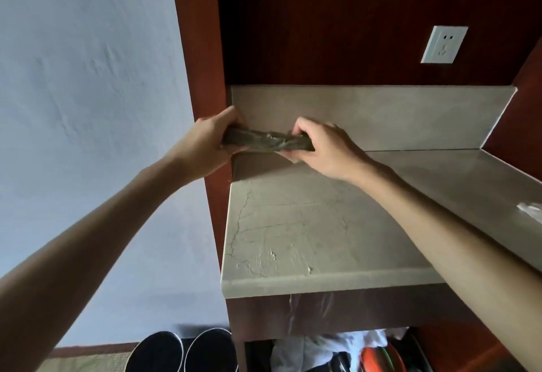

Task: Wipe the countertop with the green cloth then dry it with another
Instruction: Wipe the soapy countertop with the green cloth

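1. The green cloth [265, 143] is twisted into a long roll and held in the air above the back left corner of the worktop [293, 233], just in front of the low grey backsplash [381, 113].
2. The left hand [205, 142] has its grip curled around the left end of the roll; the right hand [319, 148] has its grip pinching the right end, with fingers bent over it.
3. Both forearms reach forward; the right one passes over the front right part of the worktop and hides that area.
4. One white wall socket [443, 44] sits on the dark red wood panel [322, 19] above the backsplash.
5. One small pale patch [529, 210] lies at the right edge of the worktop; I cannot tell what it is.
6. On the floor, two dark shoes [184, 351] with white rims stand side by side near the cabinet.
7. Under the worktop, an open shelf [337, 351] holds a mix of white, orange and dark items, too unclear to count.
8. A pale blue wall [88, 78] fills the left side.
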